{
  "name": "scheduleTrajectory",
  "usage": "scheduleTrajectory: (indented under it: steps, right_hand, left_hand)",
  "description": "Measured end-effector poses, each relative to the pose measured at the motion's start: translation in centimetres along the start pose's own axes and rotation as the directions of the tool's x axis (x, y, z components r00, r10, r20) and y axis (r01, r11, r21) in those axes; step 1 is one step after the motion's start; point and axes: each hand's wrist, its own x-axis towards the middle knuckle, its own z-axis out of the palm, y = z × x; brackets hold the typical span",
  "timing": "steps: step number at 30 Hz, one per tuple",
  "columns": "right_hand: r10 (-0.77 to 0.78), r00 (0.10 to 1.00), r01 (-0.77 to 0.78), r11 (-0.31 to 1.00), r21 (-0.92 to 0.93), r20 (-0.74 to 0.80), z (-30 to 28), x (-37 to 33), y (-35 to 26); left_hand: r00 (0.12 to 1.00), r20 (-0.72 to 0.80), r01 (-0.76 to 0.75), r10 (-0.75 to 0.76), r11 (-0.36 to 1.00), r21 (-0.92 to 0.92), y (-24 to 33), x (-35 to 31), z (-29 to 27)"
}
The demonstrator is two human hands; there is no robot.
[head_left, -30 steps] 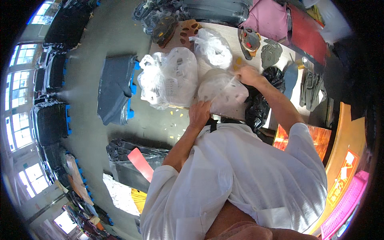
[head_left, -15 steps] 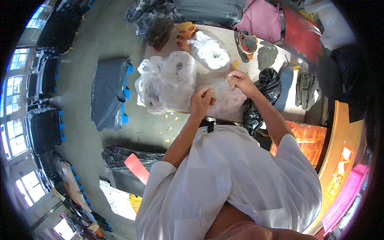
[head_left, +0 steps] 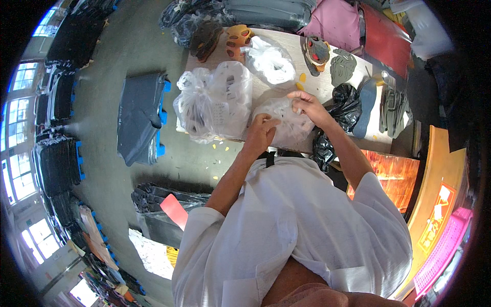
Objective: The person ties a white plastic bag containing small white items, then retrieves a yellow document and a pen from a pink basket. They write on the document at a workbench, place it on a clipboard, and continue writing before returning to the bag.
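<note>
Translucent plastic bag [head_left: 286, 120] between my hands sits at the near edge of the pale surface [head_left: 321, 85], around the middle of that edge, with cut shapes showing faintly through its film.

From the left: a bulky clear bag [head_left: 232, 94] stands near the surface's left edge, toward the near left corner, its film bunched at the top left; I judge it packed. Behind it, by the far left corner, lie a dark perforated piece [head_left: 206, 43] and an orange perforated piece [head_left: 237, 43]. Next, toward the far edge, a whitish bag [head_left: 272, 62] has its film gathered up, so I take that one as packed too.

My left hand [head_left: 261, 132] is at the left side of my bag, fingers curled; I cannot tell whether they pinch the film. My right hand [head_left: 310, 110] is at its far right side, fingers bent onto it, their grip equally unclear. No knot shows on this bag, so I judge its closing unfinished.

Further right are an orange-and-grey shoe-shaped piece [head_left: 317, 53] near the far edge, grey-green cut pieces [head_left: 342, 69], a black plastic bag [head_left: 346, 105] just beside my right forearm, and dark strips [head_left: 393, 113] by the right edge, all outside any clear bag.
</note>
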Motion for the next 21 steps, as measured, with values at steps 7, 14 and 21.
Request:
scheduleTrajectory:
  steps: [7, 14, 21]
  right_hand:
    - [0.006, 1.000, -0.003, 0.987, 0.163, -0.021, -0.6, 0.0, 0.7]
    - [0.011, 1.000, -0.009, 0.937, 0.349, -0.006, -0.9, 0.4, 1.1]
    - [-0.036, 0.999, 0.029, 0.835, 0.549, 0.003, -2.1, 2.1, 2.0]
  left_hand:
    - [0.991, 0.137, -0.034, -0.005, 0.959, 0.280, 0.7, -0.7, 0.3]
    - [0.997, 0.066, 0.027, -0.030, 0.998, 0.049, -0.9, -0.5, 0.9]
    - [0.759, 0.241, 0.557, -0.605, 0.412, -0.721, -0.1, 0.3, 0.9]
